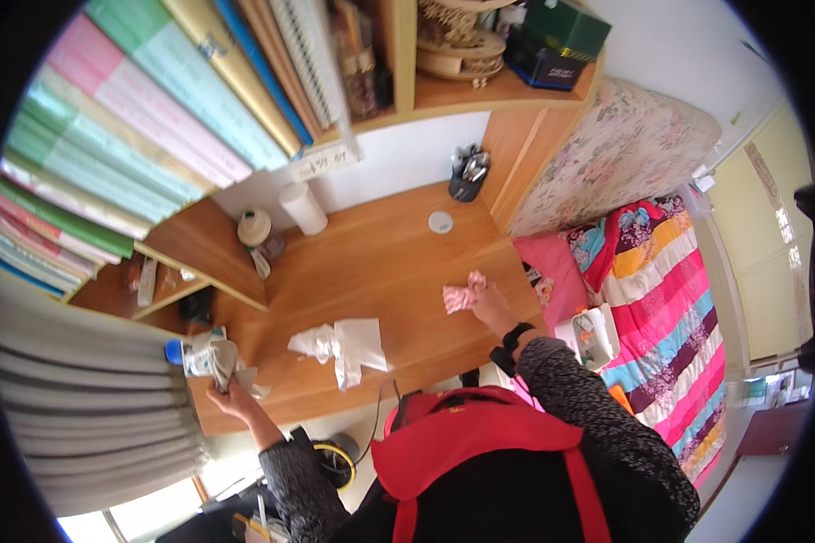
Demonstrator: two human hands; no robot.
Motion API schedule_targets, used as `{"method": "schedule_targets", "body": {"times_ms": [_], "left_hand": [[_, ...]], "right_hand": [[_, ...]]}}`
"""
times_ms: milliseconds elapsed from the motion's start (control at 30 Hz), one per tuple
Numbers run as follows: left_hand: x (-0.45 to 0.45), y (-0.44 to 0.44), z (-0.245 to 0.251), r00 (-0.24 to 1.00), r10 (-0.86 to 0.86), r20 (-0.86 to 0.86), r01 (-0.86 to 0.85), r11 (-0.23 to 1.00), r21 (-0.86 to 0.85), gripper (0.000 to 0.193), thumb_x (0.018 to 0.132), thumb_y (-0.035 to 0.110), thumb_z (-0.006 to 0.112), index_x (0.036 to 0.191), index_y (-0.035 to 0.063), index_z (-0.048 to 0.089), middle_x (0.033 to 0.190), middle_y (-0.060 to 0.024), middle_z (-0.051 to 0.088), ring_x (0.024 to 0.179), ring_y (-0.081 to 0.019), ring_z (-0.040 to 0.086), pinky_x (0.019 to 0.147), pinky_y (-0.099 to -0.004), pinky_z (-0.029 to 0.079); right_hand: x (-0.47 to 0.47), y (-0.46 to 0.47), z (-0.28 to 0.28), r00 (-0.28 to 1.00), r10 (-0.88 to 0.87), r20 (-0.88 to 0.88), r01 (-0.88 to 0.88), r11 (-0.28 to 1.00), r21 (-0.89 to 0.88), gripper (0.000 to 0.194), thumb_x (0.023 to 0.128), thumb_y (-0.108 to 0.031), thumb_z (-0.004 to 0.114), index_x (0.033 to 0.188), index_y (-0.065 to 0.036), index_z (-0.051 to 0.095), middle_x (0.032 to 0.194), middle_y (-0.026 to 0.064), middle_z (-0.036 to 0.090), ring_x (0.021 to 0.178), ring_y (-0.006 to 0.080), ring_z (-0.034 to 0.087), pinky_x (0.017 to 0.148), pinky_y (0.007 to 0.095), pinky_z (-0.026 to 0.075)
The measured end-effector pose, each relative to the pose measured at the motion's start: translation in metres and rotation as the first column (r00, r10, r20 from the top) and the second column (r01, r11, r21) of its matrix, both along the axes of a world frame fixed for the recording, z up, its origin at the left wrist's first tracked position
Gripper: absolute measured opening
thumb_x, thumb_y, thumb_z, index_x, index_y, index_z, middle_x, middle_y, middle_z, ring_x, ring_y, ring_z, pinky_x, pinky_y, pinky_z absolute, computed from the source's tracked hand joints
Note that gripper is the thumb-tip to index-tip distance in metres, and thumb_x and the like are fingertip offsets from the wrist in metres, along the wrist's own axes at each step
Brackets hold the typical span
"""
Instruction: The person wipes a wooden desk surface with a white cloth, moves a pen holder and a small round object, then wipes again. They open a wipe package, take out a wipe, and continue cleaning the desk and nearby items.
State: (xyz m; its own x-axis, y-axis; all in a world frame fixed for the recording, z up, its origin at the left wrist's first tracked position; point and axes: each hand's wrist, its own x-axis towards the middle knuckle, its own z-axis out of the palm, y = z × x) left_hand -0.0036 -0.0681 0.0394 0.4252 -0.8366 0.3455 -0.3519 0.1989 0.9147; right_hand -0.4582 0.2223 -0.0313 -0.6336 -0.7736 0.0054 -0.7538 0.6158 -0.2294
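Observation:
My left hand (pixel 234 402) is at the desk's left end, its fingers closed on a crumpled grey-white cloth or tissue (pixel 224 356). Just behind that lies a white container with a blue cap (pixel 174 351). Over the right part of the wooden desk (pixel 387 271), my right hand (pixel 494 307) grips a bunched pink-and-white cloth (pixel 460 296). Between the hands, crumpled white paper or tissue (pixel 361 343) lies on the desktop.
At the desk's back stand a white cylinder (pixel 303 209), a bottle (pixel 255 229) and a black pen holder (pixel 469 178). A round white disc (pixel 441 222) lies nearer. Bookshelves (pixel 407 54) overhang the back; an open white box (pixel 592 336) sits beside the bed (pixel 672 326).

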Motion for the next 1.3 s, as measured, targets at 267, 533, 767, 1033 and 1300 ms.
{"method": "schedule_targets", "body": {"times_ms": [267,533,767,1033,1300], "left_hand": [[-0.124,0.080,0.139,0.655,-0.563,-0.504,0.493,0.824,-0.280,0.036,0.071,-0.009,0.055,0.105,0.0032,0.047,0.100,-0.0064,0.052,0.092,-0.0172,0.050,0.081,-0.0308,0.043],[-0.298,0.188,0.135,0.125,-0.990,0.068,0.987,0.131,0.093,0.049,0.072,-0.003,0.062,0.117,0.0017,0.042,0.099,-0.0077,0.053,0.084,-0.0151,0.056,0.070,-0.0287,0.048],[-0.349,0.226,0.159,-0.127,-0.991,0.037,0.992,-0.127,-0.008,0.059,0.072,0.001,0.063,0.126,0.0015,0.039,0.126,-0.0170,0.043,0.105,-0.0257,0.051,0.083,-0.0342,0.044],[-0.307,0.205,0.134,0.202,-0.958,0.206,0.976,0.215,0.042,0.031,0.075,-0.003,0.059,0.106,-0.0006,0.055,0.108,-0.0182,0.057,0.096,-0.0268,0.058,0.075,-0.0304,0.048],[-0.251,0.214,0.083,0.405,-0.908,0.110,0.859,0.419,0.296,0.020,0.077,-0.002,0.057,0.097,-0.0031,0.059,0.100,-0.0187,0.060,0.089,-0.0285,0.061,0.073,-0.0314,0.049]], "right_hand": [[0.020,-0.038,0.079,0.740,0.073,0.669,0.021,0.991,-0.131,0.058,0.083,-0.029,0.057,0.127,0.002,0.035,0.102,0.0195,0.058,0.090,0.0249,0.058,0.074,0.0306,0.046],[0.034,-0.012,0.190,0.543,0.640,0.543,0.001,0.646,-0.763,0.049,0.090,-0.026,0.046,0.130,-0.002,0.031,0.112,0.0128,0.052,0.096,0.0209,0.055,0.082,0.0303,0.045],[-0.035,0.027,0.262,0.546,0.234,0.805,0.545,0.630,-0.553,0.027,0.085,-0.010,0.053,0.111,-0.001,0.049,0.098,0.0059,0.058,0.083,0.0127,0.057,0.074,0.0251,0.048],[-0.155,-0.017,0.379,0.985,-0.173,-0.004,0.030,0.193,-0.981,0.036,0.085,-0.017,0.055,0.115,0.001,0.045,0.105,0.0156,0.053,0.089,0.0257,0.056,0.073,0.0344,0.047],[-0.186,-0.049,0.216,0.911,-0.384,-0.151,0.062,0.488,-0.871,0.058,0.074,-0.013,0.060,0.121,0.006,0.033,0.108,0.0263,0.044,0.101,0.0435,0.044,0.084,0.0461,0.038]]}}
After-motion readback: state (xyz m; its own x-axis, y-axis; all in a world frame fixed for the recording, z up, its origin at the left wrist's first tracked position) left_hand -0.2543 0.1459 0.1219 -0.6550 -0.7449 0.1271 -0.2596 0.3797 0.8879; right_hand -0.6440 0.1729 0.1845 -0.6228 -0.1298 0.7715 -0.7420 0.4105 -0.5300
